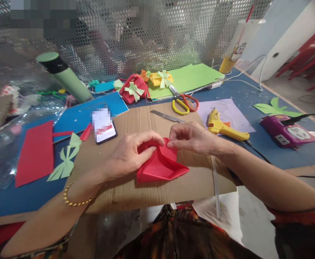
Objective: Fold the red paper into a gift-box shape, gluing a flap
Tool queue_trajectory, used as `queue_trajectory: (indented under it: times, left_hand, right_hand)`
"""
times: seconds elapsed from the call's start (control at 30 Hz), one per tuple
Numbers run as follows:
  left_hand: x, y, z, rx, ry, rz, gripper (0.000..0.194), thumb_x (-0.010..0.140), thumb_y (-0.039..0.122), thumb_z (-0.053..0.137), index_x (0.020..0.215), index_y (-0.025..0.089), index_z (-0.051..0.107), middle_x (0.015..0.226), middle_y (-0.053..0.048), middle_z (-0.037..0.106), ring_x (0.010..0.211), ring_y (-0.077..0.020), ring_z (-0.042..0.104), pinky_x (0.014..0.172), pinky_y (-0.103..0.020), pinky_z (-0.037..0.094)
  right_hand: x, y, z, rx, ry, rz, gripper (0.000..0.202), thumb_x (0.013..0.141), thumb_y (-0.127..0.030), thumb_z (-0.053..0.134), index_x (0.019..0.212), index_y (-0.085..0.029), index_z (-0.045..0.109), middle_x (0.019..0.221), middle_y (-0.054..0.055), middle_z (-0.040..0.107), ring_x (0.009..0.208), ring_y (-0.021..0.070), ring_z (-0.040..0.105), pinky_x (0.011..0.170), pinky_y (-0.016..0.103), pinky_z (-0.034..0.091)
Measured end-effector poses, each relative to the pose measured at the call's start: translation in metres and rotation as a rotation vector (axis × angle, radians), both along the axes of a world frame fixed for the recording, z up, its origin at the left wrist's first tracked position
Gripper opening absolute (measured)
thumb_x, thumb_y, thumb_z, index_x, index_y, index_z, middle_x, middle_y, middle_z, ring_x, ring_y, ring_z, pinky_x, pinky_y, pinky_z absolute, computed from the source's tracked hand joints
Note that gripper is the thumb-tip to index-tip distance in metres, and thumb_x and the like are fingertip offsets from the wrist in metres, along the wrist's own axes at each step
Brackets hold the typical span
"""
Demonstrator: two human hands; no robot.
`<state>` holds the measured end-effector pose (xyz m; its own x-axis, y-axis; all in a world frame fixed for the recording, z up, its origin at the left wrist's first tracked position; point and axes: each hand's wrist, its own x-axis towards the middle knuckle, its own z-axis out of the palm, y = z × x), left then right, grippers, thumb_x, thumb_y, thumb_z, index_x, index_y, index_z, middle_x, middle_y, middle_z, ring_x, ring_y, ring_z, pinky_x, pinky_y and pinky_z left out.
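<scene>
A folded red paper piece [164, 169] with an open pocket rests over the brown cardboard [114, 194]. My left hand [133, 149] grips its left side and upper edge between thumb and fingers. At the top right edge of the paper, my right hand [185, 138] pinches the red sheet between thumb and forefinger. Just beyond my hands lie a metal blade [165, 116] and scissors [183, 102] with one yellow and one red handle. To the right is a yellow glue gun [224, 127], partly on a lilac sheet [235, 111].
A phone [103, 126], pale green paper bows [65, 160] and a red sheet [36, 154] lie left. Behind stand a green bottle [68, 79], finished red paper bag [133, 90] and green sheets [192, 81]. A purple power strip [286, 131] and drink cup [238, 46] are right.
</scene>
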<state>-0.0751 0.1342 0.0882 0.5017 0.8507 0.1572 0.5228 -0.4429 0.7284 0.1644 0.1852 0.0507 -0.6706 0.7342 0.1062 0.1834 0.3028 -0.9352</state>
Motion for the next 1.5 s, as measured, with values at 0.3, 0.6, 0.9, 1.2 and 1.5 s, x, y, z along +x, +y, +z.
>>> queue_trajectory:
  times: [0.3, 0.6, 0.9, 1.2, 1.5]
  left_hand:
    - [0.000, 0.000, -0.001, -0.024, -0.027, 0.002, 0.020, 0.095, 0.014, 0.058, 0.104, 0.022, 0.074, 0.103, 0.002, 0.080, 0.090, -0.0116, 0.073, 0.080, -0.021, 0.055]
    - [0.001, 0.006, -0.008, -0.278, -0.196, 0.084, 0.059, 0.090, 0.016, 0.064, 0.147, 0.023, 0.051, 0.105, -0.003, 0.074, 0.084, -0.0142, 0.071, 0.072, -0.024, 0.057]
    - [0.005, 0.005, -0.018, -0.209, -0.234, 0.256, 0.055, 0.079, 0.019, 0.072, 0.130, 0.025, 0.053, 0.103, 0.000, 0.061, 0.079, -0.0128, 0.070, 0.069, -0.025, 0.054]
    - [0.002, 0.006, -0.011, -0.022, -0.062, 0.199, 0.016, 0.085, 0.025, 0.071, 0.078, 0.020, 0.058, 0.081, 0.001, 0.060, 0.074, -0.0146, 0.055, 0.063, -0.027, 0.041]
    - [0.003, 0.004, -0.012, -0.089, -0.186, 0.225, 0.022, 0.095, 0.020, 0.056, 0.116, 0.023, 0.057, 0.091, 0.001, 0.068, 0.078, -0.0140, 0.067, 0.067, -0.025, 0.050]
  right_hand:
    - [0.002, -0.001, 0.004, 0.077, -0.046, 0.016, 0.027, 0.094, -0.039, 0.069, 0.078, -0.019, 0.062, 0.070, -0.001, 0.062, 0.065, 0.0112, 0.050, 0.059, 0.027, 0.036]
    - [-0.001, 0.002, 0.000, 0.022, 0.017, 0.003, 0.028, 0.091, -0.043, 0.070, 0.079, -0.019, 0.063, 0.070, -0.001, 0.064, 0.065, 0.0117, 0.054, 0.060, 0.027, 0.040]
    - [-0.001, 0.002, 0.000, 0.022, -0.002, -0.045, 0.027, 0.088, -0.042, 0.070, 0.076, -0.019, 0.063, 0.068, 0.000, 0.064, 0.063, 0.0116, 0.053, 0.059, 0.027, 0.039]
    - [-0.002, 0.003, 0.000, 0.027, 0.005, -0.083, 0.026, 0.086, -0.042, 0.070, 0.075, -0.019, 0.063, 0.068, 0.001, 0.064, 0.064, 0.0130, 0.053, 0.059, 0.028, 0.040]
    - [0.000, 0.005, 0.001, 0.067, 0.010, -0.102, 0.028, 0.087, -0.043, 0.071, 0.075, -0.019, 0.064, 0.067, 0.001, 0.064, 0.063, 0.0125, 0.053, 0.058, 0.027, 0.039]
